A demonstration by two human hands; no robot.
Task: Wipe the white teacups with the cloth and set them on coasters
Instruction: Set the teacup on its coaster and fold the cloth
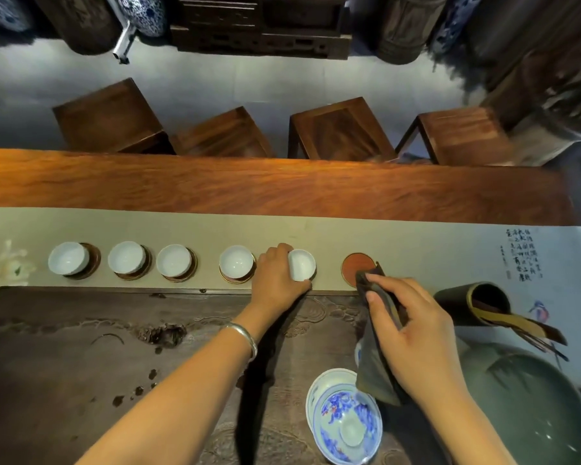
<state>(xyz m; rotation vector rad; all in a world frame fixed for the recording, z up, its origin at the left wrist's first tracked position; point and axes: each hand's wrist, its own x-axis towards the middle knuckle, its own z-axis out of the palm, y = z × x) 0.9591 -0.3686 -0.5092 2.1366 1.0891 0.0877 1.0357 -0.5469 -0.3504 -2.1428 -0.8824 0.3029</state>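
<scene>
Far strip of tabletop (282, 189) behind the cup row: open lane, left to right. Bare coaster (358, 267) reachable from above. Right side crowded: tool holder (473, 302), green basin (534, 414), blue-and-white gaiwan (346, 421). Dark tea tray (81, 347) left half open.

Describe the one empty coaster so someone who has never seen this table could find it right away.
Follow the row of white teacups along the pale table runner to its right end. The empty coaster lies just beyond the left hand: a reddish-brown disc, the only one without a cup.
</scene>
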